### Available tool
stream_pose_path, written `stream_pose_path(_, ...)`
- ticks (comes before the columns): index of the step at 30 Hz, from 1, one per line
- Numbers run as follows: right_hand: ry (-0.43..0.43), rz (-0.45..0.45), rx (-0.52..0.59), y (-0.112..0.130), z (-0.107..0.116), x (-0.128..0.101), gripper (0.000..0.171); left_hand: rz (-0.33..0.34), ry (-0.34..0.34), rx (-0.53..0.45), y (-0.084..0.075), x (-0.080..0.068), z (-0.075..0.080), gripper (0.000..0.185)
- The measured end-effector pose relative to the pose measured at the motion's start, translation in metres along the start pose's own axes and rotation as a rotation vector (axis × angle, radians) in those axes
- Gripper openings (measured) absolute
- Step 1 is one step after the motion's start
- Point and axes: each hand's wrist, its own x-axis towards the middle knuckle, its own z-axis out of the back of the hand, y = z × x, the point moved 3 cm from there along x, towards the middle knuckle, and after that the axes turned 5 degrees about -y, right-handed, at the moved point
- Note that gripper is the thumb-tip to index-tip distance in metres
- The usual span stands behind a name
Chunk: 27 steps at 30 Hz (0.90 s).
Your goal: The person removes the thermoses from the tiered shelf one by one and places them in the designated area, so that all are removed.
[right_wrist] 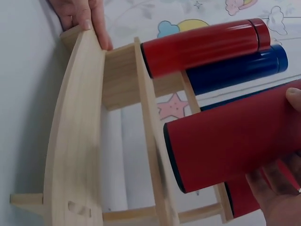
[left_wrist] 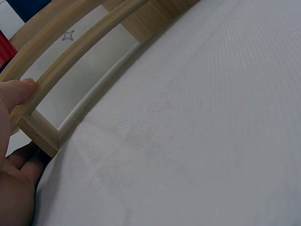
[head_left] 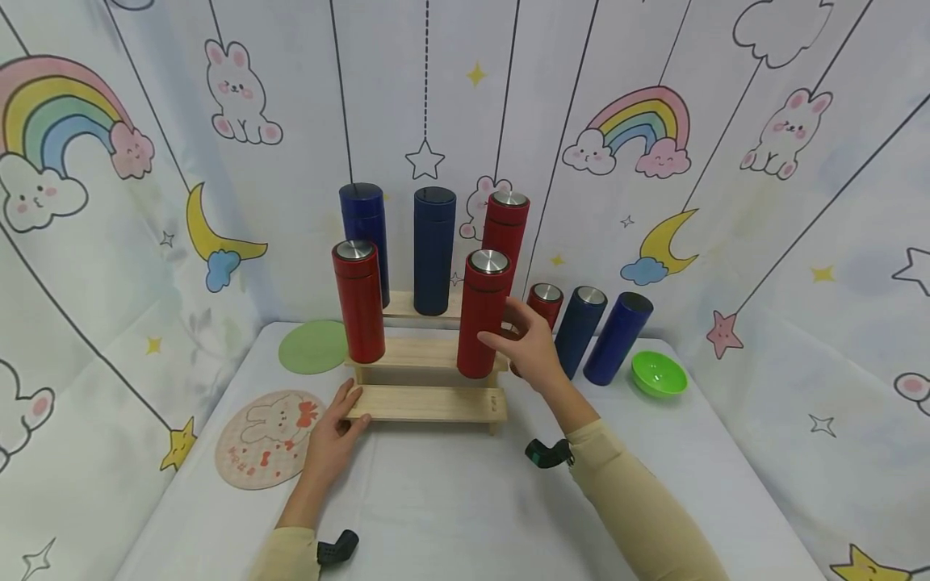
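A stepped wooden rack (head_left: 429, 403) stands on the table. My left hand (head_left: 336, 436) grips the left end of its lowest step, thumb in front and fingers behind. My right hand (head_left: 534, 351) holds a red thermos (right_wrist: 225, 136) upright by its side, at the right end of the middle step; whether its base touches the wood I cannot tell. Another red thermos (head_left: 359, 307) stands at that step's left end. On the top step are a blue thermos (head_left: 363, 214), a dark blue thermos (head_left: 434, 254) and a red thermos (head_left: 506, 222), partly hidden.
Right of the rack stand a short red thermos (head_left: 546, 300), a dark blue thermos (head_left: 579, 331) and a blue thermos (head_left: 617, 339), beside a green bowl (head_left: 659, 374). Left lie a green round mat (head_left: 312, 347) and a rabbit-print mat (head_left: 265, 444). A patterned curtain (head_left: 291, 194) surrounds the table.
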Motion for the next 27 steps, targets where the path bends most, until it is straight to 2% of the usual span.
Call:
stream_pose_path(10, -0.01, 0.014, -0.069, -0.005, 0.024, -0.004, 0.061, 0.015, 0.009, -0.023, -0.002, -0.002, 0.0, 0.058)
stream_pose_path(16, -0.024, -0.014, -0.084, -0.01, 0.039, -0.008, 0.061, 0.036, 0.015, -0.022, -0.003, -0.001, 0.0, 0.058)
stream_pose_path(27, -0.05, -0.015, -0.084, -0.013, 0.058, -0.013, 0.061, 0.002, -0.003, 0.009, -0.005, -0.003, 0.001, 0.057)
